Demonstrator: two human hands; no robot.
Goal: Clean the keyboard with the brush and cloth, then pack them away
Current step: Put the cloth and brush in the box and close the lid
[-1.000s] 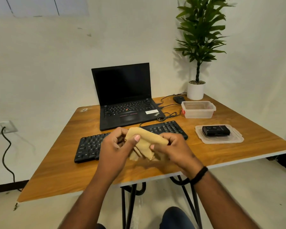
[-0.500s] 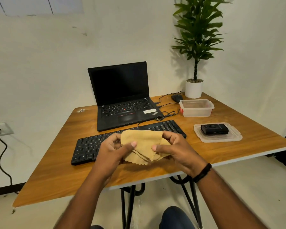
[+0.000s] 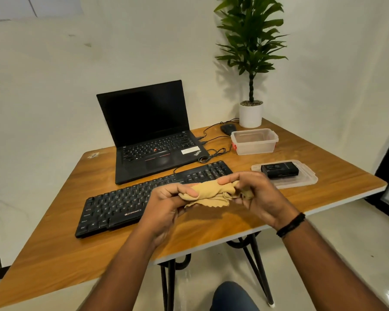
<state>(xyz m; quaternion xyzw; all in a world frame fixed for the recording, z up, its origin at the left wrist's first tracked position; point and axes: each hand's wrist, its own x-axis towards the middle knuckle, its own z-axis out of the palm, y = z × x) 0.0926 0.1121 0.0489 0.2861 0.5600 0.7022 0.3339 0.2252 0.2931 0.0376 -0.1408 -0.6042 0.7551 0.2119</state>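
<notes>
Two hands gripping one crumpled tan cloth [image 3: 213, 192] above the wooden table [image 3: 234, 223], left hand [image 3: 166, 205] and right hand [image 3: 259, 196] each pinching it with curled fingers, one black keyboard [image 3: 130, 203] lying just behind, one clear lid [image 3: 301, 182] carrying one black case [image 3: 280, 169].

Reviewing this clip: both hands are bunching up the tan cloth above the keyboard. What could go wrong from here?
1. The cloth is crumpled between the left hand and right hand, not neatly folded; it may sit bulky in the clear container.
2. The container's lid carries a black case, which must come off before the container can be closed.
3. The keyboard's cable lies coiled near the container; a reach across might snag it.
</notes>
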